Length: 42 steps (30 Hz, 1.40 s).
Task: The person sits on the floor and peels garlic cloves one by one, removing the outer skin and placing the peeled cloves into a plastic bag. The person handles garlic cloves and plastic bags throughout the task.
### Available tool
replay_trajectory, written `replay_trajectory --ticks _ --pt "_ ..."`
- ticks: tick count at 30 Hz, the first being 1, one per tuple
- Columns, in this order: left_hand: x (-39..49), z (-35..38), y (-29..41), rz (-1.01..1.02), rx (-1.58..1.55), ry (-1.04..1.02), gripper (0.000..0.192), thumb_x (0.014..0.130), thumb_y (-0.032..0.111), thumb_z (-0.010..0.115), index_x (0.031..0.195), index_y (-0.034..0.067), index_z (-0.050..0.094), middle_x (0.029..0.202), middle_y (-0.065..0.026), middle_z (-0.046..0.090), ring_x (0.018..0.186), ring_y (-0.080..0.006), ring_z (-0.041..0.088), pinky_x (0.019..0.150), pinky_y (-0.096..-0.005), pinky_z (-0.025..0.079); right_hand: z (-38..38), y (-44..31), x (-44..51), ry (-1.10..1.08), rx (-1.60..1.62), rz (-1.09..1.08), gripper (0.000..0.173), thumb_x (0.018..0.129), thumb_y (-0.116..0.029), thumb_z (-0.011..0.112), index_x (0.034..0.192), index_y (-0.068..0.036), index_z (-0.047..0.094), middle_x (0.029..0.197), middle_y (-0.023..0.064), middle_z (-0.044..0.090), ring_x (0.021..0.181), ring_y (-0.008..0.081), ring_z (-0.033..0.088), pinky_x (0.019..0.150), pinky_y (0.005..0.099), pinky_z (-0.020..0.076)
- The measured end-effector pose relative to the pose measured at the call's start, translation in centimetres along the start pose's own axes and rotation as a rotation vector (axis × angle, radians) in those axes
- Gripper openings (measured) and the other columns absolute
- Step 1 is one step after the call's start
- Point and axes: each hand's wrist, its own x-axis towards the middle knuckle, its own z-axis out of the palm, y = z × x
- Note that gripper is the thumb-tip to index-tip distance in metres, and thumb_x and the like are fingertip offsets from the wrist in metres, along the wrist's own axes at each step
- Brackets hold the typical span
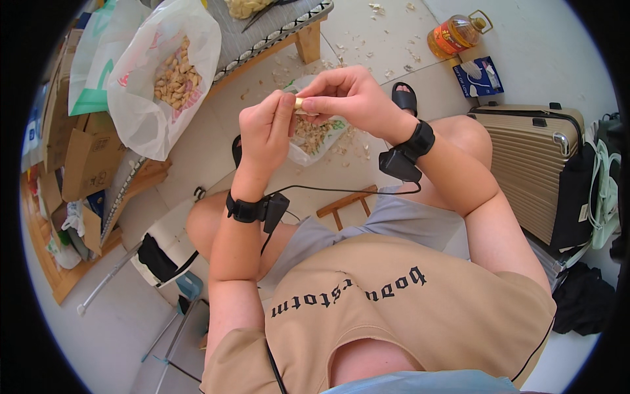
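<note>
Between my fingertips is a small pale clove, apparently garlic (299, 103), partly covered by the fingers. My left hand (268, 125) pinches it from one side with thumb and curled fingers. From the other side my right hand (347, 98) grips it with thumb and forefinger. Beneath both hands, a thin plastic bag (301, 156) lies spread on the floor with papery skins (315, 135) in it. Up to the left, an open white plastic bag (133, 123) holds many unpeeled cloves (178, 79). Pale peeled cloves (246, 7) sit at the top edge beside a dark, pointed tool (261, 16).
A padded wooden bench (275, 42) stands ahead on the left. Loose skins litter the tiled floor (354, 34). To the right are an oil bottle (455, 37), a blue box (478, 77) and a ribbed suitcase (526, 152). Cardboard boxes (91, 162) crowd the left. A cable (344, 189) links my wristbands.
</note>
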Motion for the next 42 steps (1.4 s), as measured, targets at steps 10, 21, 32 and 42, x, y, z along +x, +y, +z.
replay_trajectory --ticks 10,21,32,42 --pt "0.1 -0.7 0.0 -0.157 -0.26 -0.143 0.046 0.119 0.027 0.049 0.08 0.004 0.059 0.062 0.0 0.056 0.053 -0.0053 0.042 0.05 -0.0244 0.032 -0.9 -0.6 -0.1 -0.025 0.102 0.101 0.02 0.103 -0.015 0.078 0.114 0.002 0.079 0.097 0.0076 0.079 0.086 0.0125 0.076 0.08 0.0275 0.064" --pt "0.4 -1.1 0.4 -0.06 0.008 -0.12 0.022 0.109 0.008 0.06 0.088 0.001 0.063 0.064 -0.0021 0.06 0.058 -0.0081 0.056 0.054 -0.0274 0.043 -1.1 0.0 -0.1 0.01 -0.253 -0.143 0.019 0.101 -0.007 0.078 0.118 0.002 0.079 0.1 0.0053 0.08 0.086 0.008 0.072 0.077 0.024 0.0583" --pt "0.2 -2.3 -0.3 -0.303 -0.419 -0.239 0.026 0.112 0.015 0.057 0.089 0.003 0.062 0.067 0.0015 0.059 0.054 -0.005 0.048 0.049 -0.0229 0.033 -1.0 -0.5 -0.1 -0.018 -0.094 -0.021 0.02 0.102 -0.014 0.078 0.116 0.0 0.079 0.097 0.0034 0.079 0.087 0.007 0.071 0.074 0.0235 0.058" --pt "0.4 -2.2 -0.7 -0.264 -0.437 -0.154 0.024 0.112 0.016 0.056 0.092 0.004 0.06 0.071 0.0004 0.061 0.056 -0.005 0.05 0.05 -0.0216 0.036 -0.7 -0.1 -0.2 0.009 -0.04 0.061 0.023 0.105 -0.012 0.071 0.126 -0.005 0.077 0.112 0.0025 0.079 0.093 0.0075 0.072 0.079 0.0247 0.06"
